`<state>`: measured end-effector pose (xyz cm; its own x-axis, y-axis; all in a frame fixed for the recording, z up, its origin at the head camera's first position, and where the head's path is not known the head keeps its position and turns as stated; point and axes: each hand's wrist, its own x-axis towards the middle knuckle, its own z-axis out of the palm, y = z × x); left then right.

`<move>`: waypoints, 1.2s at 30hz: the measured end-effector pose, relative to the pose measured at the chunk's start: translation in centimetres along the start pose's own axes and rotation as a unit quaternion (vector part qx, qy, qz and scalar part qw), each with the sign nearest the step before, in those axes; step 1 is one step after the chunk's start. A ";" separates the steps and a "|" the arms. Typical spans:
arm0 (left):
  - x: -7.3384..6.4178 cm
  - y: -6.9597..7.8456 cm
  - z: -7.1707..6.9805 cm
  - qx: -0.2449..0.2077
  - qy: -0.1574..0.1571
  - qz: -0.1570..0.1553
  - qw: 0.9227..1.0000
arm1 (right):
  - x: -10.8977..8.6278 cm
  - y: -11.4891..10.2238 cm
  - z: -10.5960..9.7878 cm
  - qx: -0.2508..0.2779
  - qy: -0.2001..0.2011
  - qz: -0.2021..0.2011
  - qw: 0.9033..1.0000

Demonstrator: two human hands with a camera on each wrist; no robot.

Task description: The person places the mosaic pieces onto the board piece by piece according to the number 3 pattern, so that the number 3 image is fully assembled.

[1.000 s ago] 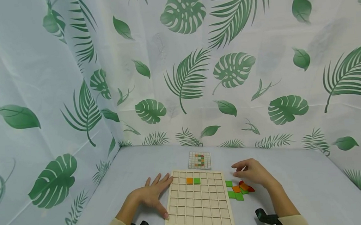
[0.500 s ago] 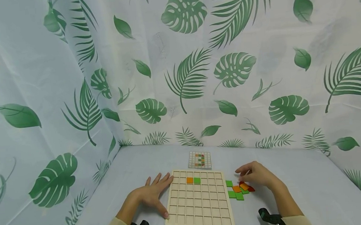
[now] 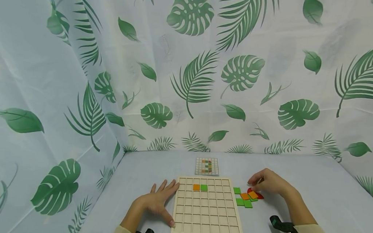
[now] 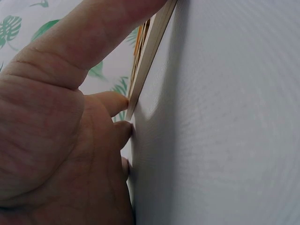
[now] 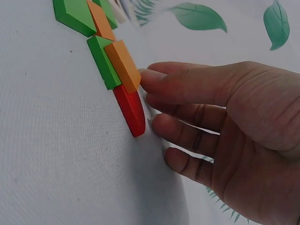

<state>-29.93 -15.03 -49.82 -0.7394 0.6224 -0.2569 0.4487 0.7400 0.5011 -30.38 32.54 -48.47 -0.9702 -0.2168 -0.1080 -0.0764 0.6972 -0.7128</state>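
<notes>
My left hand [image 3: 157, 202] lies with spread fingers along the left side of a pale wooden grid board [image 3: 207, 213]. Its thumb rests at the lower left corner. One orange tile [image 3: 196, 187] and one green tile [image 3: 203, 187] sit side by side in the board's upper squares. To the right of the board, my right hand [image 3: 268, 182] hovers low by a loose cluster of tiles, fingers bent and holding nothing visible. In the right wrist view its thumb tip is at the edge of an orange tile [image 5: 123, 65], which overlaps a green tile [image 5: 104, 63] beside a red curved piece [image 5: 131, 111].
A small card with a coloured grid pattern [image 3: 206, 166] lies behind the board. Several green tiles [image 3: 240, 202] lie close to the board's right edge. A leaf-printed curtain [image 3: 206, 122] stands at the back and left of the white table [image 3: 310, 180].
My right hand has moved right and slightly down, to the red and orange pieces. The orange tile on top has shifted a little. My left hand and the board stay in place.
</notes>
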 end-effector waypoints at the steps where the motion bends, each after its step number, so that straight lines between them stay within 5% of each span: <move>1: 0.0 0.0 0.0 0.001 0.000 -0.001 1.000 | 0.0 0.0 0.0 0.002 -0.001 0.003 1.000; 15: 0.0 0.0 0.0 -0.001 0.002 -0.001 1.000 | -0.1 -0.1 0.1 -0.013 -0.026 -0.018 0.999; 36: 0.0 0.1 0.0 0.000 0.004 -0.005 1.000 | 0.4 -0.2 0.8 -0.015 -0.005 -0.015 1.000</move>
<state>-29.90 -14.93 -49.79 -0.7473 0.6132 -0.2559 0.4412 0.7459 0.4990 -30.56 31.75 -48.88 -0.9652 -0.2442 -0.0939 -0.1120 0.7101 -0.6952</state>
